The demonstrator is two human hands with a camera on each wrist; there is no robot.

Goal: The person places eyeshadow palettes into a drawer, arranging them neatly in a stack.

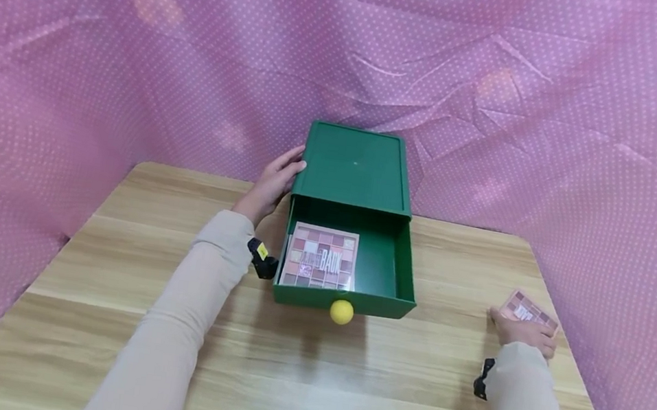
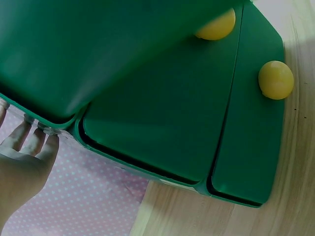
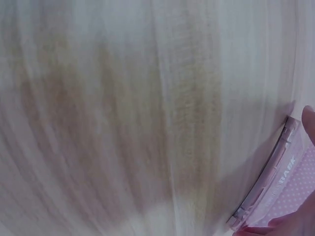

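Observation:
A green drawer cabinet [image 1: 353,167] stands near the back of the table, its top drawer [image 1: 381,267] pulled out. An eyeshadow palette [image 1: 321,259] in pink tones lies in the left part of that drawer. My left hand [image 1: 271,187] rests against the cabinet's left side; in the left wrist view its fingertips [image 2: 50,142] touch the side wall. Far to the right, my right hand [image 1: 526,336] holds a second pink eyeshadow palette [image 1: 519,305] between thumb and fingers. The right wrist view shows this palette [image 3: 268,177] edge-on, with part of the hand cut off by the frame.
Yellow round knobs mark the drawers, one on the pulled-out drawer [image 1: 342,312]. Two lower drawers [image 2: 162,123] are closed in the left wrist view. Pink dotted cloth [image 1: 208,78] hangs behind and beside the wooden table [image 1: 128,262].

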